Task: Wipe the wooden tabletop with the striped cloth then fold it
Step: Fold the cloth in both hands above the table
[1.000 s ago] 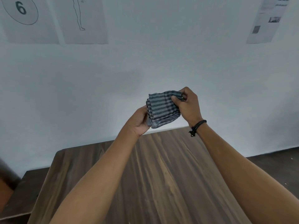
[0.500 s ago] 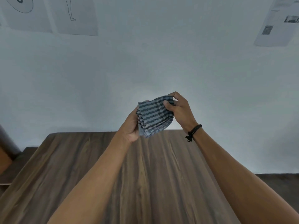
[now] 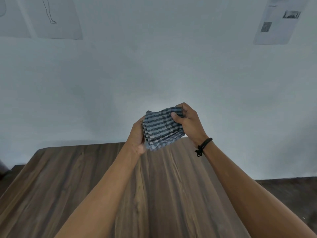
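So the striped cloth (image 3: 159,129) is folded into a thick little bundle and held up in the air over the far edge of the wooden bench (image 3: 68,186), not touching it. The left hand (image 3: 137,134) grips its left side, fingers tucked behind, and the right hand (image 3: 188,122) pinches the top right corner, thumb in front. There's a black cord bracelet (image 3: 204,145) on the right wrist.

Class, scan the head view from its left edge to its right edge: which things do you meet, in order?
Wall sheet with a drawn leg → left hand → striped cloth → right hand → black wrist cord → printed wall sheet.
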